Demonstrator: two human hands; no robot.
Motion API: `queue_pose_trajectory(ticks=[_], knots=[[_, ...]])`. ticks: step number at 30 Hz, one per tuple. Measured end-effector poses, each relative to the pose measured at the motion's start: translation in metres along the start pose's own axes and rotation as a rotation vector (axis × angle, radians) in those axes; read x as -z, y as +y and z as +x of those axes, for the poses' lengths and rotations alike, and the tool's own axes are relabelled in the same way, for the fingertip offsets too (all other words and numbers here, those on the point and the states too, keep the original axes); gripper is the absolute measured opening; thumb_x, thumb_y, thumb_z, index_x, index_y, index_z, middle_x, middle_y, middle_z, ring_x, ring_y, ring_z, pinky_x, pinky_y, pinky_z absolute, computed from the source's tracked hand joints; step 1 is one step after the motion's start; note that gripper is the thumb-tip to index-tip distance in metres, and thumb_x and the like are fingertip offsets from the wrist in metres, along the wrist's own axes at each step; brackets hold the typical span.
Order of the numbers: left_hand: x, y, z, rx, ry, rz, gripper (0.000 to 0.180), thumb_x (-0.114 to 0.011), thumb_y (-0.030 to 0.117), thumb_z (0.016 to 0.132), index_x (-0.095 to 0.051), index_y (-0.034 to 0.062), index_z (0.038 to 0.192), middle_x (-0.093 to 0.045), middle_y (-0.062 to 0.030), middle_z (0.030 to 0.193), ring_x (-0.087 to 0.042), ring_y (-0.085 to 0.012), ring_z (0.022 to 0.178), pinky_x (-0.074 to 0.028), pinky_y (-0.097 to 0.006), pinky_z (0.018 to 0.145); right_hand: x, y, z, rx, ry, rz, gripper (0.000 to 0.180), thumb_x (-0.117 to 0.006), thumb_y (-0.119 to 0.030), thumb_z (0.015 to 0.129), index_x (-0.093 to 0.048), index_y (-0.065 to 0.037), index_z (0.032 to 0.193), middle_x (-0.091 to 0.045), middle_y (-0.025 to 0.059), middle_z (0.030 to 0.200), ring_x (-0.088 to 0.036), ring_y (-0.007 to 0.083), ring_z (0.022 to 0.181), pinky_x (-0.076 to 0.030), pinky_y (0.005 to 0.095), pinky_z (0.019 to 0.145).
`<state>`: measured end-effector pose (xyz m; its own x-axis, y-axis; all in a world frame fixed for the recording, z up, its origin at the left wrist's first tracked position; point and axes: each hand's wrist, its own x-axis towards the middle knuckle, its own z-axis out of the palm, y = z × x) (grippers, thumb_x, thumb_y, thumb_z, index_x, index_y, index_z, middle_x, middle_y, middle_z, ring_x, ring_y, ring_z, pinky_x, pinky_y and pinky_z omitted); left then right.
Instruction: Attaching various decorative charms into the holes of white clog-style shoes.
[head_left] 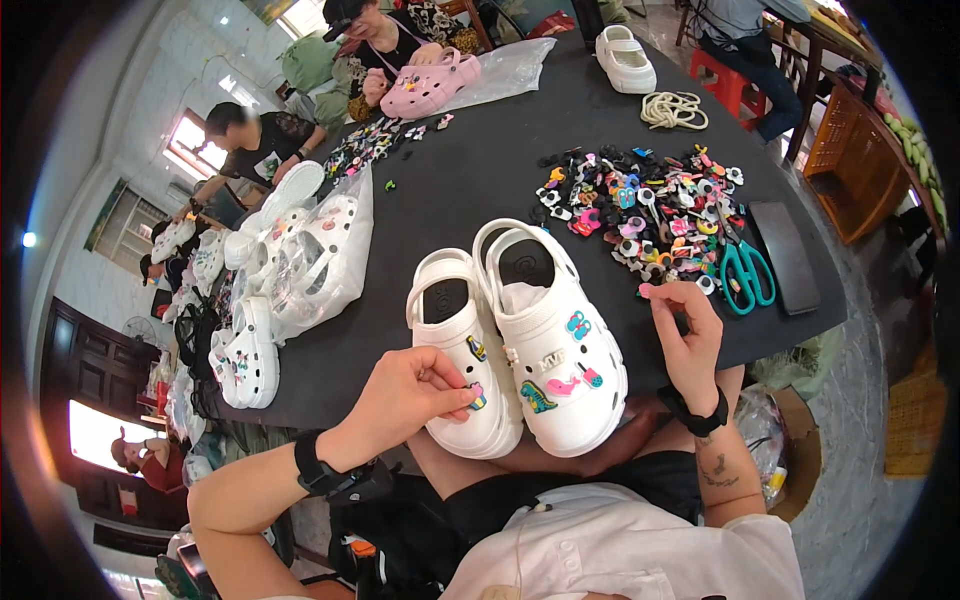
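A dark table (450, 180) carries the whole arrangement. At its near edge, the left clog (495, 375) and right clog (545, 330), both white, stand side by side between the hands, long axes running away from the person, toes near and heel straps far. Beyond them to the right spreads a pile of small charms (650, 215). The two hands are well apart: the left hand (400, 395) rests over the left clog's toe, while the right hand (688, 325) hangs right of the right clog, at the pile's near edge — each hand nearest the clog on its own side. A dark slab (785, 258) and teal-handled scissors (745, 275) flank the pile. Smallest are a cupcake-shaped charm (477, 398) under the left fingertips — pinched or merely pressed, one cannot tell — and a pink piece (644, 291), apparently pinched by the right thumb and forefinger.
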<state>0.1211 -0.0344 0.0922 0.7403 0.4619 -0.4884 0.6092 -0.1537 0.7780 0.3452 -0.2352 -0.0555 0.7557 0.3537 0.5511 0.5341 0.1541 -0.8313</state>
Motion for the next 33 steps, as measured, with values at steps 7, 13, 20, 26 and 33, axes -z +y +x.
queue_pose_trajectory(ticks=[7,13,20,26,33], knots=[[0.004,0.001,-0.005,-0.319,0.173,0.620,0.038,-0.088,0.019,0.068,-0.063,0.0014,0.092,-0.061,-0.0087,0.104,-0.054,-0.0186,0.093,-0.045,-0.034,0.088,-0.001,0.001,-0.001,0.011,-0.004,-0.024,0.017,-0.062,0.007,0.087,-0.067,0.001,0.101,-0.065,0.0064,0.088,-0.058,0.0119,0.071,-0.047,0.0247,0.066],[0.013,-0.003,0.010,-0.612,0.344,0.799,0.075,-0.092,0.031,0.054,-0.056,0.0081,0.116,-0.047,-0.0104,0.126,-0.041,-0.0317,0.122,-0.032,-0.045,0.102,-0.001,-0.003,-0.001,0.007,-0.019,-0.063,0.016,-0.062,0.007,0.087,-0.067,0.001,0.101,-0.065,0.0063,0.087,-0.059,0.0118,0.070,-0.047,0.0245,0.065],[0.018,0.005,0.013,-0.475,0.234,0.986,0.080,-0.092,0.042,0.052,-0.057,0.0098,0.115,-0.048,-0.0089,0.121,-0.044,-0.0266,0.116,-0.028,-0.041,0.098,-0.002,-0.005,-0.001,0.009,-0.036,-0.088,0.016,-0.062,0.007,0.087,-0.066,0.001,0.102,-0.065,0.0068,0.087,-0.059,0.0116,0.071,-0.047,0.0243,0.065],[0.021,-0.005,0.027,-0.387,0.205,0.916,0.082,-0.093,0.043,0.048,-0.057,0.0099,0.114,-0.050,-0.0096,0.115,-0.044,-0.0295,0.109,-0.031,-0.043,0.091,-0.003,-0.007,-0.001,0.006,-0.045,-0.102,0.016,-0.062,0.006,0.087,-0.066,0.001,0.101,-0.066,0.0067,0.088,-0.060,0.0117,0.071,-0.048,0.0244,0.065],[0.019,-0.004,0.030,-0.311,0.189,0.905,0.079,-0.093,0.042,0.048,-0.058,0.0099,0.112,-0.050,-0.0092,0.112,-0.042,-0.0294,0.108,-0.031,-0.043,0.090,-0.003,-0.007,-0.002,-0.011,-0.050,-0.108,0.016,-0.062,0.006,0.087,-0.066,0.000,0.101,-0.068,0.0073,0.091,-0.061,0.0126,0.073,-0.048,0.0255,0.065]])
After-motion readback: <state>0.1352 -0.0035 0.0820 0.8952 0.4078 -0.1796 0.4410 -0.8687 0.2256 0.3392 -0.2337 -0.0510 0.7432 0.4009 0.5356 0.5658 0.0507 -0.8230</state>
